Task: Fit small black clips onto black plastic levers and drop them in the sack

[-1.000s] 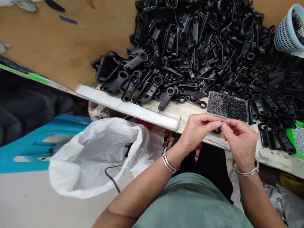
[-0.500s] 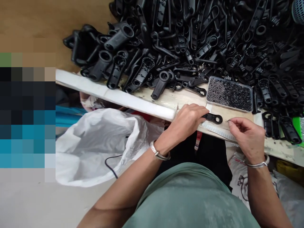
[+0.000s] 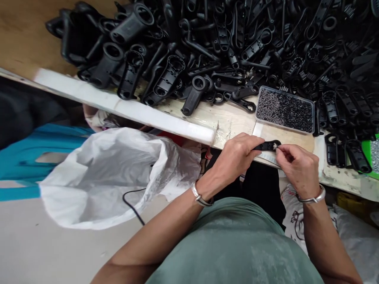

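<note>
At the near edge of the tabletop (image 3: pixel 235 121), the left hand (image 3: pixel 239 154) grasps a slim black part (image 3: pixel 268 145), its fingers closed on the end away from the ring, which points to 3 o'clock. The right hand (image 3: pixel 299 165) comes in from 4 o'clock, thumb and forefinger drawn together at that ring (I cannot tell whether they pinch a small piece). A clear box (image 3: pixel 286 127) with small pieces of 2 shades lies near, at 1 o'clock; a heap of black mouldings (image 3: pixel 220 37) spreads behind at 11 o'clock. The step in hand looks like close fingertip work on the ring end. The next move seems to call for a steady left hold and small, precise right-hand pressure.
</note>
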Demonstrator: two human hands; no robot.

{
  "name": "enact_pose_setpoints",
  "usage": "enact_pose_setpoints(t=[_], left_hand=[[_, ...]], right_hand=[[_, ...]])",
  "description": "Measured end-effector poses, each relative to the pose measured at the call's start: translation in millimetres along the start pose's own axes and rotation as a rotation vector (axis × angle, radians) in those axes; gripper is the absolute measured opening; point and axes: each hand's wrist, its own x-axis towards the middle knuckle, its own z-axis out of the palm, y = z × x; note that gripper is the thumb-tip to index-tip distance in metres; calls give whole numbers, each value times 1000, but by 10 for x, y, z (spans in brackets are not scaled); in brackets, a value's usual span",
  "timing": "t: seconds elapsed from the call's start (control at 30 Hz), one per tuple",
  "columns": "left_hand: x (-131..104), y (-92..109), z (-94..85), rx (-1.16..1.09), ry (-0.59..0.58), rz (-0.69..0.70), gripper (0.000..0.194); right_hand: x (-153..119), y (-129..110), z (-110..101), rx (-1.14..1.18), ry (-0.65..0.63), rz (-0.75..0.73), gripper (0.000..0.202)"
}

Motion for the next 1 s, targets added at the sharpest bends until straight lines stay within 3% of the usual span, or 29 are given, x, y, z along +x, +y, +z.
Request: enact_pose_setpoints(t=[0.2,0.4,0.47,0.67,1.0], left_hand=[[-2,-1,-2,8,-7,-14,24],[-4,1,22,-8,10,-12,23],[5,0,27,-16,20,-13,23],[29,-34,32,-100,24,-9,20],[19,-72,64,-91,59,31,19]], right_hand=[[26,-71,20,-196,-40,-71,19],[88,-272,-20,-394,-180,-43,22],[136,-279,-54,-351,-234,12,21],[245,-89,-168,122,-400,291,18],[317,-230,-167,-106,-405,217,17]])
